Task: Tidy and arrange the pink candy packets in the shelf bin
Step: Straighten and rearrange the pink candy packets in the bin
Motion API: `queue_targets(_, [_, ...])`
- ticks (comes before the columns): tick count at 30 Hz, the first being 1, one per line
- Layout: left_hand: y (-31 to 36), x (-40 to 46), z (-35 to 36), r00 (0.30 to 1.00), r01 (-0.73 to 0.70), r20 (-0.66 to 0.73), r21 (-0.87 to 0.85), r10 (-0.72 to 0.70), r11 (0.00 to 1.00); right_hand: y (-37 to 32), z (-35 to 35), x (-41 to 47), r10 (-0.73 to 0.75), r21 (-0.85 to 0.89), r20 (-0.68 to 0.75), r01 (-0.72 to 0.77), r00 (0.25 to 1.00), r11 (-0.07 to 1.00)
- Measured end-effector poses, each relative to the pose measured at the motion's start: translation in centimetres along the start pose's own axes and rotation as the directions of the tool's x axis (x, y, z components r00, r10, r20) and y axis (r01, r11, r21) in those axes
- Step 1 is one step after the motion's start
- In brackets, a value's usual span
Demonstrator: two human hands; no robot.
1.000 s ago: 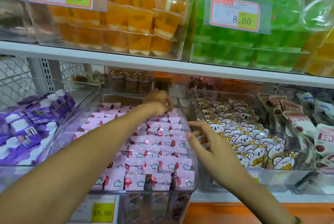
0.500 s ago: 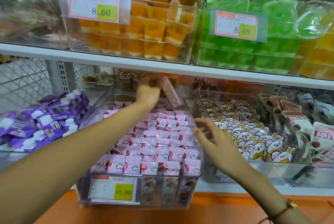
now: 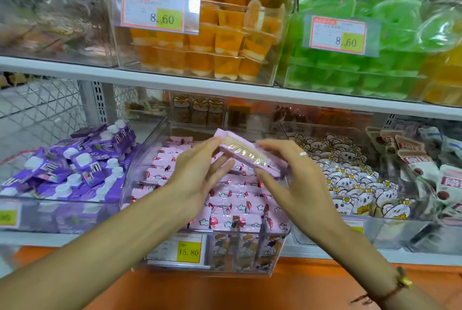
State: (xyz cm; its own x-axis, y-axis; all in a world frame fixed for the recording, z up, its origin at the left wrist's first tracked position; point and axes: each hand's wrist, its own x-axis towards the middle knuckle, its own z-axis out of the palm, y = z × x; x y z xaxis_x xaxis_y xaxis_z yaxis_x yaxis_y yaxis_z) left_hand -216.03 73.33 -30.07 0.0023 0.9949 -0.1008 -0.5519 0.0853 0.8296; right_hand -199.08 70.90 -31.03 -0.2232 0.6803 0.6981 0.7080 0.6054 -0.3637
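Shop shelving, two tiers deep: clear bins of orange jelly cups (image 3: pixel 200 42) and green jelly cups (image 3: pixel 362 64) above, each with a red-bordered 8.60 price tag (image 3: pixel 160 13). Below, on the lower white shelf, a clear plastic shelf bin (image 3: pixel 140 167) filled with rows of pink candy packets (image 3: pixel 235 207), a 15.80 price label (image 3: pixel 182 251) on its front wall. Left of it, purple pouches with white caps (image 3: pixel 75 167); right of it, white koala-print packets (image 3: pixel 350 184).

Held over the middle of the bin, above the rows: one pink rectangular candy packet (image 3: pixel 246 155), long axis slanting from upper left, toward the back of the bin, down to lower right. Tilted, narrow edge with a clear window turned toward the camera.

Left hand (image 3: pixel 200 172) at the packet's upper-left end, fingers straight and only lightly spread, fingertips touching the underside. Right hand (image 3: pixel 297 179) pinching the lower-right end between thumb below and curved fingers above; ring on one finger, cord bracelet (image 3: pixel 390 289) at the wrist.

Half a second earlier: same packet gripped by the left hand alone, farther back near the bin's rear wall, standing more steeply; right hand open over the bin's right side, holding nothing. Now brought forward and flatter, shared between both hands.
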Motion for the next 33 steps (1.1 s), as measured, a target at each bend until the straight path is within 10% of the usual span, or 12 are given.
queue_targets(3, [0.0, -0.1, 0.0, 0.996, -0.045, 0.079, 0.118, 0.036, 0.992, 0.3, -0.1, 0.4, 0.284, 0.376, 0.011, -0.267, 0.959, 0.887])
queue_targets(5, [0.0, -0.1, 0.0, 0.987, -0.076, 0.152, 0.200, 0.046, 0.977, 0.3, -0.5, 0.8, 0.483, 0.698, 0.203, -0.472, 0.852, 0.539])
queue_targets(10, [-0.8, -0.1, 0.5, 0.935, -0.127, 0.356, 0.370, -0.014, 0.920, 0.5, -0.9, 0.9, 0.491, 0.756, 0.387, -0.573, 0.781, 0.316])
queue_targets(17, [-0.9, 0.2, 0.9, 0.900, -0.321, 0.402, 0.348, 0.169, 0.881, 0.4, -1.1, 1.1, 0.480, 0.660, 0.307, -0.547, 0.822, 0.514])
queue_targets(22, [0.0, 1.3, 1.9, 0.712, -0.685, 0.629, 0.528, 0.311, 0.502, 0.6, -2.0, 1.2, 0.312, 0.516, 0.061, -0.298, 0.948, 0.803])
queue_targets(25, [-0.1, 2.6, 2.6, 0.668, -0.715, 0.709, 0.529, 0.226, 0.457, 0.7, -1.5, 1.5, 0.267, 0.483, -0.012, -0.228, 0.964, 0.846])
queue_targets(33, [1.0, 13.0, 2.8, 0.853, -0.518, 0.513, 0.819, 0.089, 0.246, 5.1, -1.0, 3.5, 0.510, 0.592, -0.270, -0.276, 0.817, 0.757])
